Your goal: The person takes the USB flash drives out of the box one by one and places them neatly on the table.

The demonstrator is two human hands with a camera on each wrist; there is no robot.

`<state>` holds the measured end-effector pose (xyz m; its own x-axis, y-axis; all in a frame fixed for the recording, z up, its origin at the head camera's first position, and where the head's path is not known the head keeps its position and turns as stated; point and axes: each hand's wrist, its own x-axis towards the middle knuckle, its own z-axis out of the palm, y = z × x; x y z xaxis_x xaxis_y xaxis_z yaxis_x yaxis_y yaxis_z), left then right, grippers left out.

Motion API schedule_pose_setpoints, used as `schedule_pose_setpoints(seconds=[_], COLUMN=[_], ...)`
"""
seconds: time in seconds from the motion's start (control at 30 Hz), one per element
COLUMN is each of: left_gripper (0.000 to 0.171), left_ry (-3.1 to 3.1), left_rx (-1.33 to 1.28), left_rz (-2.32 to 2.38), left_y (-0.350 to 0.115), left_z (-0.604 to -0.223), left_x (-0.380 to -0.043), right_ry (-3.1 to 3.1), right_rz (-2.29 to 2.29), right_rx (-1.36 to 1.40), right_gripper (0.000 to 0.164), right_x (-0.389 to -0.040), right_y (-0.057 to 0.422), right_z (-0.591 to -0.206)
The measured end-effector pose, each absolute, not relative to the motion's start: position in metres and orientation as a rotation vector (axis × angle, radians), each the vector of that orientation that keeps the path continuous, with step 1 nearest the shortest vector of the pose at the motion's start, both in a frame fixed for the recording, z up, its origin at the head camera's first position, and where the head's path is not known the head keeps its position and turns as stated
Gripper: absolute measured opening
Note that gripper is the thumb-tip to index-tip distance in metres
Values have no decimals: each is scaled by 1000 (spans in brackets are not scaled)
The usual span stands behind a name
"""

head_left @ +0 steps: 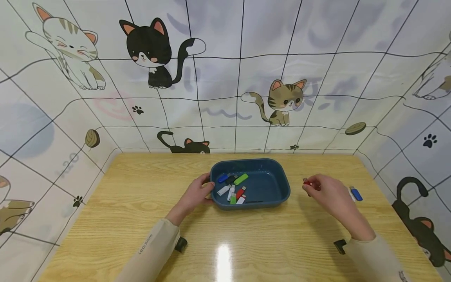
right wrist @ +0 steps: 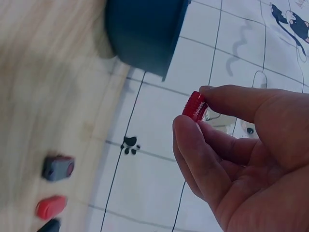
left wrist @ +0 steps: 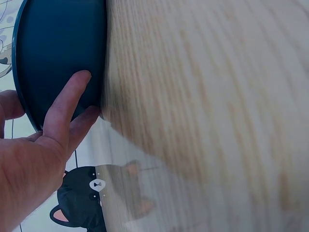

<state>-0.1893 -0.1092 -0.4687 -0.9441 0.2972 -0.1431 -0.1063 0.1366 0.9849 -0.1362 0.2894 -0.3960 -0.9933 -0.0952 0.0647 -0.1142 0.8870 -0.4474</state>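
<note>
At the left end of a dark blue plastic tray, my left hand grips its wall, the thumb at the rim. Its fingers spread against the tray's side in the left wrist view. My right hand pinches a small red USB flash drive between thumb and fingertips, above the table to the right of the tray. Several flash drives lie in the tray's left half, among them a blue one, a bright green one and a red one.
Beyond my right hand a blue flash drive lies on the wooden table. The right wrist view shows a grey drive and a red drive on the tabletop. A cat-patterned sheet encloses the back and sides.
</note>
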Motion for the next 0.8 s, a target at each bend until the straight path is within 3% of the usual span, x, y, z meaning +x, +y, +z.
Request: schedule_pose_setpoints(seconds=[0.8], left_gripper=[50], left_ry=[2118], left_rx=[188], left_rz=[1854], left_y=[-110], left_z=[-470], left_x=[-189], right_ry=[-3223], right_rz=[654], right_rx=[45], right_gripper=[30], right_x=[-124], right_y=[343], right_z=[-429])
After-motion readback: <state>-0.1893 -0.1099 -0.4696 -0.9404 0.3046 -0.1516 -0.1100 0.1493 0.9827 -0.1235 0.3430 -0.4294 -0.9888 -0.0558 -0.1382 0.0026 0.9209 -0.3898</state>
